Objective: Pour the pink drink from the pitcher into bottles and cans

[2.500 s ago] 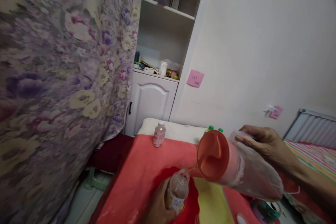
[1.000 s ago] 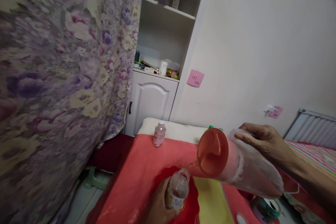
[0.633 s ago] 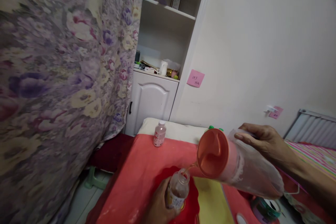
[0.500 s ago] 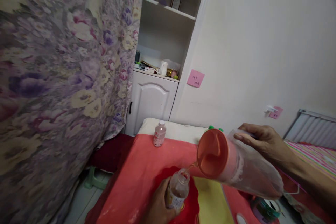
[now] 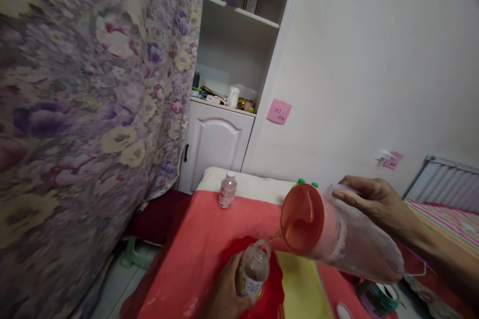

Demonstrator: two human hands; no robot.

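Observation:
My left hand [image 5: 231, 286] is wrapped round a small clear bottle [image 5: 256, 270] with a label and an open mouth, above a red scalloped tray [image 5: 276, 286]. My right hand [image 5: 368, 199] grips the handle of a large translucent pitcher [image 5: 364, 249] with an orange lid [image 5: 302, 219]. The pitcher is tipped far to the left, and a thin stream of liquid runs from its spout to the bottle's mouth. A capped bottle with pinkish contents [image 5: 227, 191] stands upright on the red tablecloth [image 5: 187, 244], apart from both hands.
Green-capped bottles [image 5: 301, 181] show partly behind the pitcher. A yellow mat [image 5: 305, 289] lies under it, with a green round container [image 5: 379, 299] at the lower right. A floral curtain [image 5: 93, 109] hangs at the left. Behind are a white cabinet [image 5: 220, 139] and a wall.
Almost nothing differs. Both hands keep the same hold, and liquid runs from the pitcher to the bottle in both frames.

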